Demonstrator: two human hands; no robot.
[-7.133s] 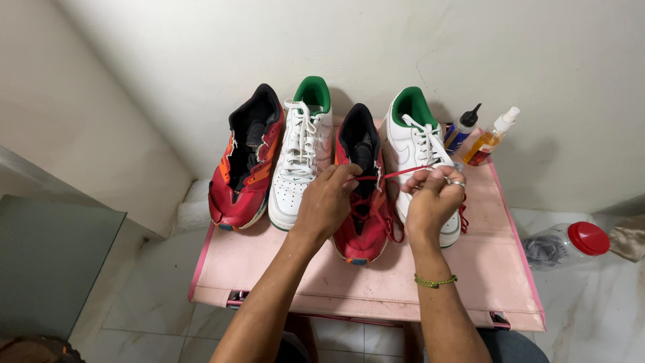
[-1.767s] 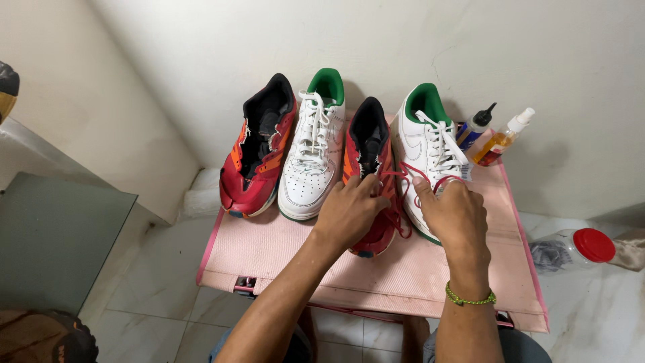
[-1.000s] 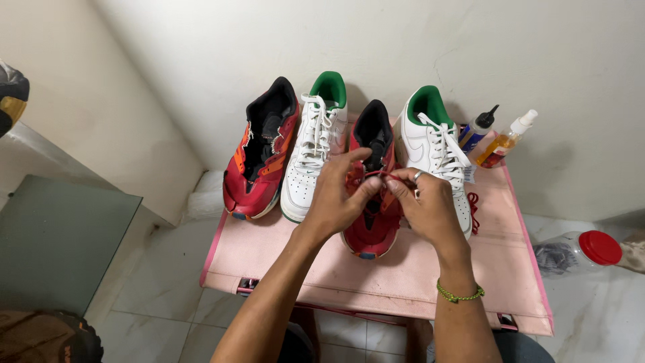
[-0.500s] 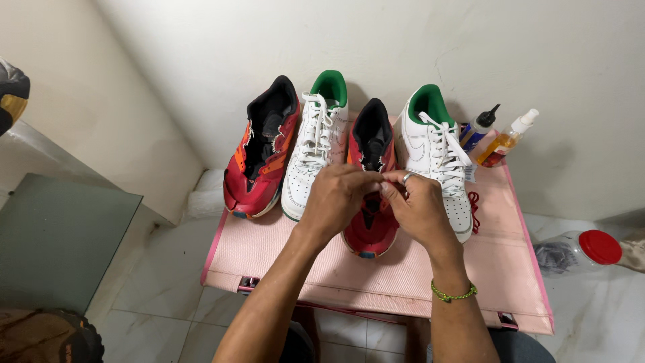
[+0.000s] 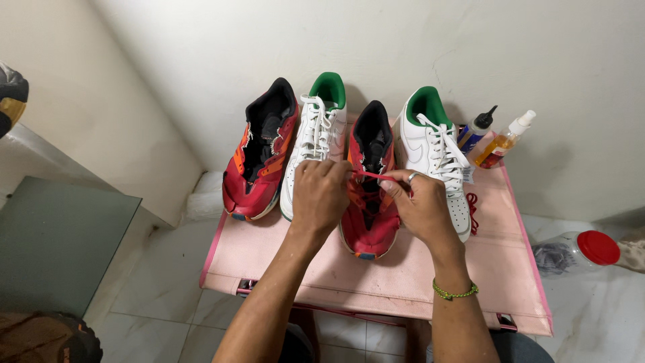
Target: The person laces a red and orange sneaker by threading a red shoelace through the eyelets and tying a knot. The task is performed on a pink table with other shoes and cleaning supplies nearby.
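Orange spray bottle (image 5: 502, 142) beside white shoe (image 5: 437, 158)

Light: it was bright and soft, and I saw no glare.
Shadows: my shoes (image 5: 376, 181) cast small dark shadows on the wall (image 5: 376, 47) behind them, and my hands (image 5: 366, 202) made a soft shadow on the pink mat (image 5: 416, 275).
Sharpness: the middle looked clear, with no blur on my fingers.
Edges: the corners looked a bit bent and darker.
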